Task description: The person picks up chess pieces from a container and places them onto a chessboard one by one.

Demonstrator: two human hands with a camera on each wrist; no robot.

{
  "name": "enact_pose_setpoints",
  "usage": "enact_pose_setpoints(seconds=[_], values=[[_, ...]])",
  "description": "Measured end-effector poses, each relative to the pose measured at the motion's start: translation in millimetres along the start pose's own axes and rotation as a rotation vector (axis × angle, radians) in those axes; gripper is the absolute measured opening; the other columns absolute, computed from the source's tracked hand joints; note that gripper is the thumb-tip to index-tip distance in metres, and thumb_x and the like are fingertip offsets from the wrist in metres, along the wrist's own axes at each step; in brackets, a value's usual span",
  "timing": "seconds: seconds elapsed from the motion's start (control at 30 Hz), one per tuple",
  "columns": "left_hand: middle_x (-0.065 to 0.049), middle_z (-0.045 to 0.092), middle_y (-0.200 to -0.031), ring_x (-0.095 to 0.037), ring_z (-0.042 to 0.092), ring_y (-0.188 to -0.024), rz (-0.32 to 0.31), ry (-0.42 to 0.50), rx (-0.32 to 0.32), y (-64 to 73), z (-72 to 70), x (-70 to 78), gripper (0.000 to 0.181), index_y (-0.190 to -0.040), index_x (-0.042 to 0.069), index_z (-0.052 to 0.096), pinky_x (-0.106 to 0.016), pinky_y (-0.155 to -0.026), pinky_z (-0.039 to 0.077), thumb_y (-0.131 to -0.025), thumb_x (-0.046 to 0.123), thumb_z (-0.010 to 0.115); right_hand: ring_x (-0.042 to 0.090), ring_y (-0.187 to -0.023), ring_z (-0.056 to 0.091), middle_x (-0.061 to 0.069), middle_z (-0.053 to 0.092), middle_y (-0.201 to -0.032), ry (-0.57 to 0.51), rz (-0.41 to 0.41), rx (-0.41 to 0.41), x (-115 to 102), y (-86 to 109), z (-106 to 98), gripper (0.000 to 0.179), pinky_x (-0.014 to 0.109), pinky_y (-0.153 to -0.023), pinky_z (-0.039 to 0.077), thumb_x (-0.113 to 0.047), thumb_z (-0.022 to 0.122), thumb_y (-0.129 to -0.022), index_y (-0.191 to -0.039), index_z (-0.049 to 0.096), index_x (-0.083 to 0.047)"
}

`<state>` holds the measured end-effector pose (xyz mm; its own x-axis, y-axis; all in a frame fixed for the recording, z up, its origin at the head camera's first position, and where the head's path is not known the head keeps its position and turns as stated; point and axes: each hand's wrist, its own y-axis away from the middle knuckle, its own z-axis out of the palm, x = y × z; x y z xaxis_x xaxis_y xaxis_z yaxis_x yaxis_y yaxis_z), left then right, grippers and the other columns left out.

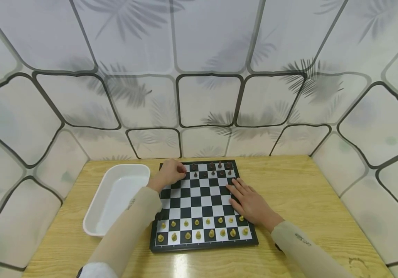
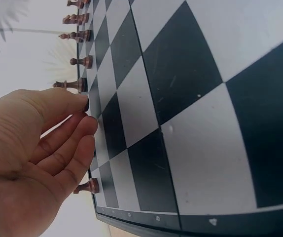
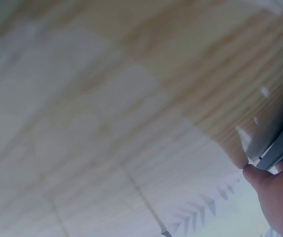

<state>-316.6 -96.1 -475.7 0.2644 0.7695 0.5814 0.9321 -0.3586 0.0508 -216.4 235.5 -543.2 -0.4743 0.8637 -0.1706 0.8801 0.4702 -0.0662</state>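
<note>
A chessboard (image 1: 204, 248) with black and white squares lies on the table. My left hand (image 1: 169, 172) is at its far left corner, pinching a dark chess piece (image 2: 87, 105) between thumb and fingers; only part of its dark base shows in the left wrist view. A reddish-brown pawn (image 2: 87, 186) stands beside these fingers, near the board's edge. Other brown pieces, such as a pawn (image 2: 82, 61), stand in rows along the far side. My right hand (image 1: 253, 205) rests on the board's right edge with its fingers extended.
Two rows of yellowish pieces, among them a pawn (image 1: 196, 222), stand along the board's near side. A white plastic tub (image 1: 92, 220) sits left of the board on the wooden table (image 1: 299, 185). A patterned curtain-like wall (image 1: 206, 104) encloses the back and sides.
</note>
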Motion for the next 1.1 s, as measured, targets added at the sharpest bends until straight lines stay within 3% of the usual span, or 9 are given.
enact_pose_setpoints(seconds=[0.5,1.1], values=[[-0.009,0.078,-0.099,-0.019,0.069,-0.088,0.014,0.011,-0.002,-1.6,5.0,-3.8,0.011,-0.103,0.004,0.080,-0.037,-0.083,0.059,-0.094,0.008,0.075,0.036,-0.162,0.025,0.014,0.034,-0.171,0.002,0.001,0.002,0.5,0.3,0.5,0.061,0.060,-0.123,0.035,-0.047,0.044,-0.111,-0.164,0.040,-0.016],[-0.010,0.078,-0.104,-0.022,0.071,-0.095,-0.016,0.013,-0.018,-2.7,4.8,-2.0,0.015,-0.108,0.004,0.079,-0.039,-0.089,0.059,-0.094,0.007,0.076,0.037,-0.162,0.025,0.015,0.033,-0.171,-0.001,0.004,-0.009,-0.1,0.8,-1.4,0.061,0.060,-0.123,0.035,-0.047,0.044,-0.111,-0.163,0.040,-0.015]])
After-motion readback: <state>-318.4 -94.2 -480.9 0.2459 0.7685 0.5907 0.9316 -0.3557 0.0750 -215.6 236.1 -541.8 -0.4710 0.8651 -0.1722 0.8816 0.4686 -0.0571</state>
